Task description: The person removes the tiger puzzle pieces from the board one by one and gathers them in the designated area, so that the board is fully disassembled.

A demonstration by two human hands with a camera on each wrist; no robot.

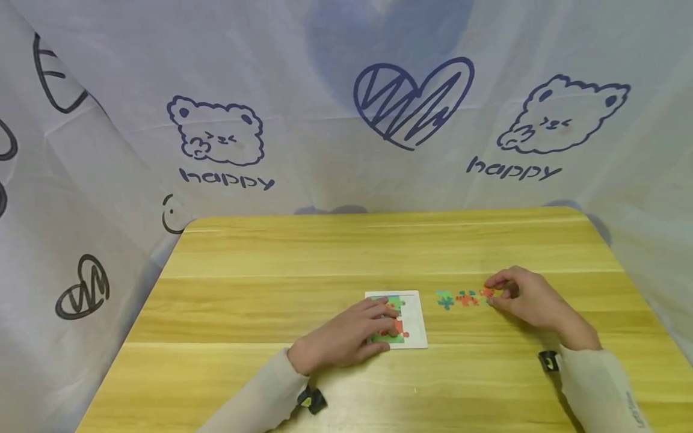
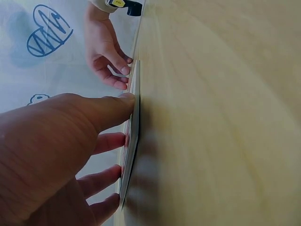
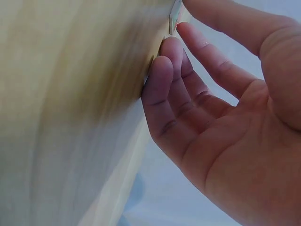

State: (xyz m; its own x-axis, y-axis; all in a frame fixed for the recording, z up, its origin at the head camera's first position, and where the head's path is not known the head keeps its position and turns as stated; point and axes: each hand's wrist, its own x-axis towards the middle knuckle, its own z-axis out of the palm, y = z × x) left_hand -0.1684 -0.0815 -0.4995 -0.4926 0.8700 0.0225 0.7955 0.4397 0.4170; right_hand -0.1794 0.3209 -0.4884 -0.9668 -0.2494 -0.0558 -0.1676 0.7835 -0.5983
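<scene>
White tray (image 1: pixel 415 325): the puzzle frame lies flat on the wooden table (image 1: pixel 271 252); joined green and red pieces (image 1: pixel 399 328) occupy its left part, and white floor shows along its right. Left hand (image 1: pixel 353 334): laid over the left part of the tray, fingers extended and spread across the joined pieces, thumb at the near edge; it rests on the tray and is not closed round anything. Right hand (image 1: pixel 533 300): to the right of the tray, thumb and fingertips drawn together, pinching 1 orange-red piece (image 1: pixel 488 292); whether this piece touches the table cannot be told. Between the tray and the right hand lie 2 loose pieces: a blue-green piece (image 1: pixel 445 299), nearer the tray, and a red and dark green piece (image 1: pixel 466 298), nearer the hand. Black wristbands (image 1: pixel 312 399) are worn at both pale sleeves (image 1: pixel 254 391), on the near side of the tray. Beyond the tray, past the table's far edge, hangs a pale cloth (image 1: pixel 314 162) printed with hearts, bears and the word "happy".
</scene>
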